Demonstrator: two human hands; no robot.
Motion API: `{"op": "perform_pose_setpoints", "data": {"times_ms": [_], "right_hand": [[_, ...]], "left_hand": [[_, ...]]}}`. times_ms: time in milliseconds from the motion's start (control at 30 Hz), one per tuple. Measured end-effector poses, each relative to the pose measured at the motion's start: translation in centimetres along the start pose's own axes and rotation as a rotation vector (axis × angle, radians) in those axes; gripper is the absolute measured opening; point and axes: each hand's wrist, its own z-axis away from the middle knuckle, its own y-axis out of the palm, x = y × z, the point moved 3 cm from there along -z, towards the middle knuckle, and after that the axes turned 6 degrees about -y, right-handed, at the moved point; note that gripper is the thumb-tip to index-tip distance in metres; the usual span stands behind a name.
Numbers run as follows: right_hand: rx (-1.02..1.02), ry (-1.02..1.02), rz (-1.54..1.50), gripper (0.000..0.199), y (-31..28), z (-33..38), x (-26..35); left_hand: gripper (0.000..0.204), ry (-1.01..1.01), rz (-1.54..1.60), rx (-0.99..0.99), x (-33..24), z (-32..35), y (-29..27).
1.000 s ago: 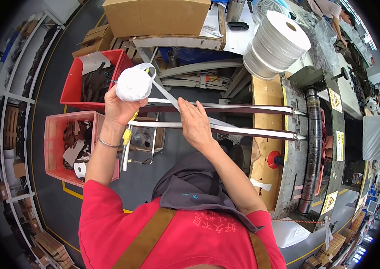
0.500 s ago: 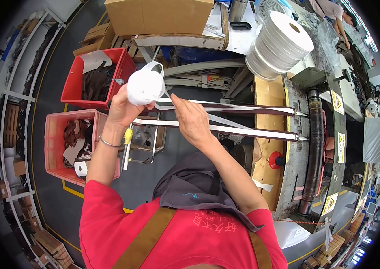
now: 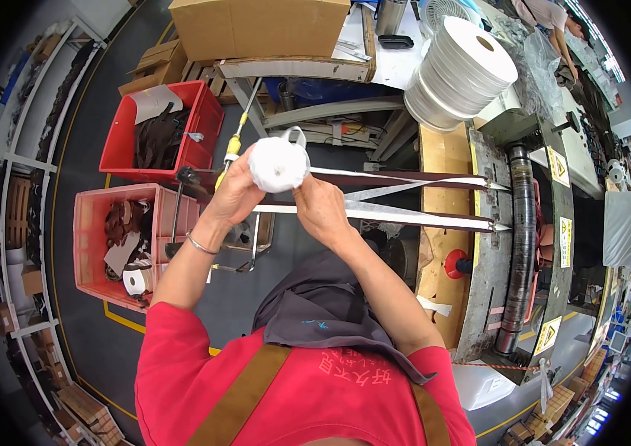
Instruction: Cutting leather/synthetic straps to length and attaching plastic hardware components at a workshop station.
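A small white tape roll is gripped by the left hand above the dark strips fed toward the roller machine, its tail apparently being pinched by the right hand, so taping seems only begun, fingertips being hidden.

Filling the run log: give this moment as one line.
left hand: holds white tape roll | right hand: at roll, on dark strips | strips run to roller machine | red bins at left

head camera looks straight down (fisheye, close) over the hands and the workbench.
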Motion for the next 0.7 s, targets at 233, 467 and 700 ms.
{"op": "perform_pose_setpoints", "data": {"times_ms": [233, 467, 700], "right_hand": [[0.046, 0.040, -0.040, 0.015, 0.4, 0.2, 0.3], [0.070, 0.011, -0.053, 0.024, 0.1, 0.4, 0.9], [-0.095, -0.441, 0.173, 0.010, -0.9, 0.1, 1.5]], "left_hand": [[0.024, -0.063, -0.335, -0.104, -1.1, -0.4, 0.6], [0.024, 0.167, -0.957, -0.182, -2.9, -0.2, 0.9], [0.026, -0.313, -1.248, 0.154, -3.8, 1.6, -4.8]]}}
